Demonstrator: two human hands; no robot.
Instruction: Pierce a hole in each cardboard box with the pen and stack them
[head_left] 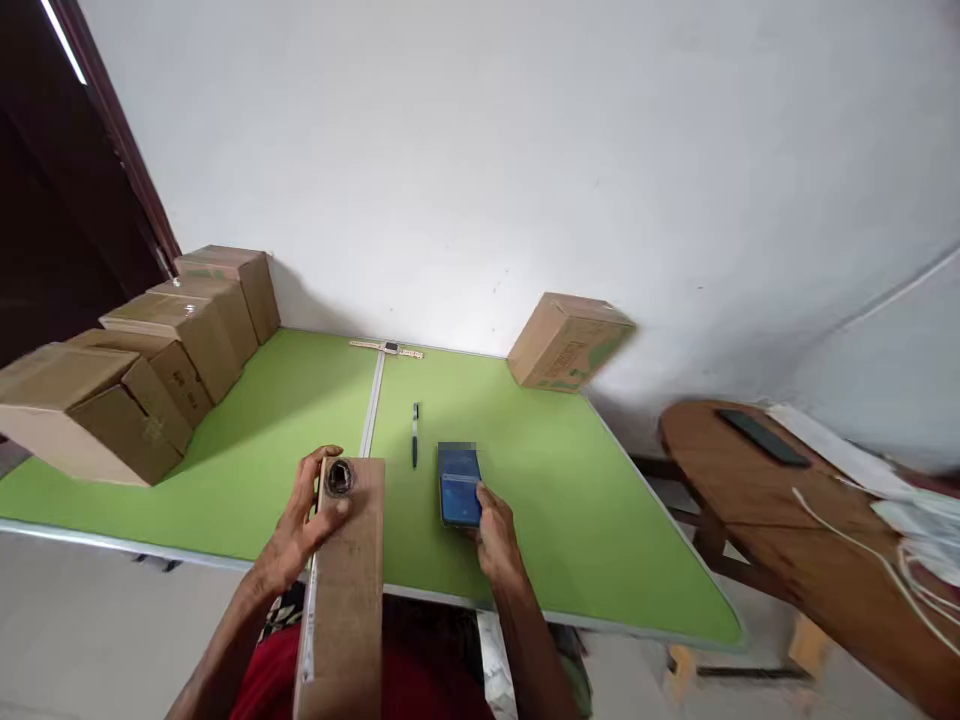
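My left hand [307, 510] grips the far end of a long flat cardboard piece [345, 590] that reaches from the green table [600, 500] back toward my body. Its thumb lies beside a dark round object [339, 478] sitting on the cardboard's far end. My right hand [495, 530] rests its fingers on the near edge of a small blue box [459, 485] lying on the table. A black pen [415, 435] lies just beyond, between the two hands.
Several closed cardboard boxes [142, 370] line the table's left side, and one tilted box [566, 340] leans at the back right by the white wall. A wristwatch [390, 348] lies at the back edge. A round wooden table [795, 520] with a phone and white cables stands to the right.
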